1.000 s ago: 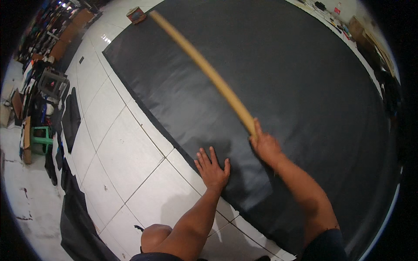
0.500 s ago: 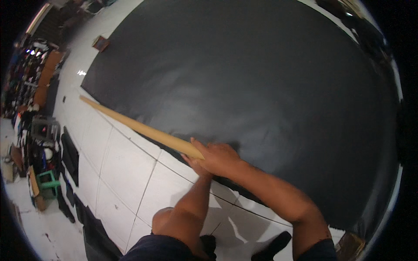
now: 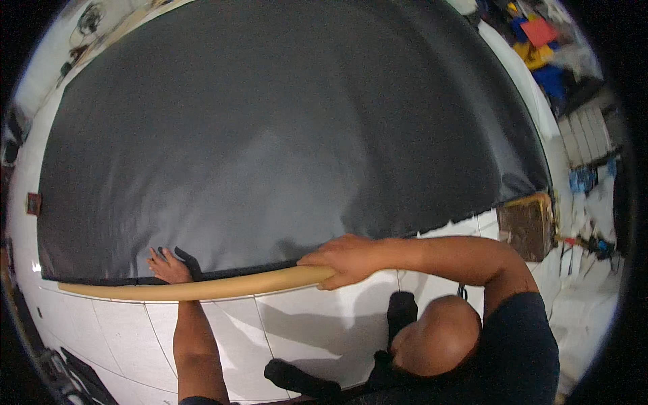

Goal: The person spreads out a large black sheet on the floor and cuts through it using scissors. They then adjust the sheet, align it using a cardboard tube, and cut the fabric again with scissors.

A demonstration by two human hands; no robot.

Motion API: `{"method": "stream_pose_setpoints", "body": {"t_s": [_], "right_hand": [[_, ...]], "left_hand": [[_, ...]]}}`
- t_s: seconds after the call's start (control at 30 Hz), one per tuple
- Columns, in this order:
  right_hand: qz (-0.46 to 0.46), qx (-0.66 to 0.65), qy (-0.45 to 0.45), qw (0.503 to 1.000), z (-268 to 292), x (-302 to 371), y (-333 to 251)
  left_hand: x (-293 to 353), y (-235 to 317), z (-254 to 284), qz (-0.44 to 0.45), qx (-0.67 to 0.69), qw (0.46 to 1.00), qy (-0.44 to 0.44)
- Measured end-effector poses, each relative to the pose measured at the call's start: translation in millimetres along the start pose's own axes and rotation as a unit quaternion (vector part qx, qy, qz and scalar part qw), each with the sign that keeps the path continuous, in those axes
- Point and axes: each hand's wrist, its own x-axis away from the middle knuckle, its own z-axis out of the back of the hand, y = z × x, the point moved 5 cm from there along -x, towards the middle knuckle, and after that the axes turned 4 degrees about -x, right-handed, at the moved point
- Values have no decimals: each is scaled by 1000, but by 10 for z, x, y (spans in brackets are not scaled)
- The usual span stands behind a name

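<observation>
A long tan tube, which looks like cardboard, (image 3: 233, 286) lies along the near edge of a large black sheet (image 3: 290, 128) spread on the floor. At the tube's right end my right hand (image 3: 351, 262) is closed around it. My left hand (image 3: 169, 264) rests on the sheet near its lower left, fingers spread and holding nothing. The tube crosses over my left forearm and hides a part of it. Shallow creases run across the sheet near my left hand.
White floor tiles (image 3: 223, 324) lie between the sheet and me. A brown block (image 3: 525, 229) stands by the sheet's right corner, and a small reddish box (image 3: 34, 204) by its left edge. Coloured items (image 3: 540, 40) are heaped at the far right.
My left hand has left the tube's right end and moved left onto the sheet, fingers spread. My right hand still grips the tube. The view has turned, so the tube now looks nearly level.
</observation>
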Motion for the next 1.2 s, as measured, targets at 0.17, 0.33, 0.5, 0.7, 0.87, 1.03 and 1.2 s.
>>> {"method": "stream_pose_setpoints", "body": {"t_s": [0.17, 0.33, 0.5, 0.7, 0.87, 1.03, 1.2], "right_hand": [[66, -70, -50, 994, -606, 26, 83], [36, -52, 37, 997, -1613, 114, 419], [115, -4, 161, 980, -1944, 318, 375], [-152, -14, 429, 890, -928, 1180, 1524], [-370, 208, 484, 766, -155, 1784, 2473], [-348, 217, 475, 779, -159, 1889, 2810], [-367, 175, 452, 794, -112, 1918, 2735]], "left_hand": [[782, -682, 516, -172, 50, 978, 109], [2166, -621, 682, 177, 306, 925, -137], [2468, -556, 694, 285, 329, 880, -191], [2315, 213, 1123, 237, -28, 961, -144], [2234, 1252, 771, -293, 94, 938, -159], [3174, 2422, 676, -511, 67, 816, -263], [3195, 2451, 573, -496, 28, 837, -230]]}}
